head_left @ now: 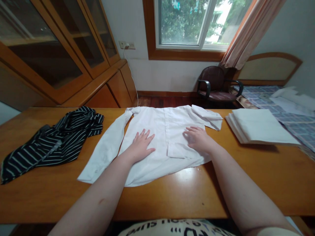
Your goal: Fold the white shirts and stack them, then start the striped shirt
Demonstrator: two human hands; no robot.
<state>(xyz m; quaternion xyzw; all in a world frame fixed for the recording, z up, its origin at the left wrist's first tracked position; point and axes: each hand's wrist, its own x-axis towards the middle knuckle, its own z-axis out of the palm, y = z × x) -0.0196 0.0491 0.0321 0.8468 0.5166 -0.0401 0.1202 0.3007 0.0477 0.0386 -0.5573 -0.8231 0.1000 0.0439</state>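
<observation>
Seen from the head-worn camera, a person's two bare hands lie on a white long-sleeved button-front shirt, spread front up near the middle of a honey-brown varnished wooden table. The left hand is open and flat on the shirt's body, while the right hand, equally open, rests just above a patch pocket — neither hand is clenched or grasping a fold. A long sleeve runs diagonally toward the person on the left side, and a second sleeve lies folded back along the far right edge. The thin fabric looks light, soft and limp, and it may slide easily on the glossy tabletop; the cuffs, hem and shoulder seams appear the surest places to take hold. To the left lies a crumpled black-and-white striped garment, and to the right a neat stack of folded white cloth. Beyond the table stand a dark leather armchair, a bed with a blue checked cover and a glass-fronted wooden cabinet, beneath a curtained window.
</observation>
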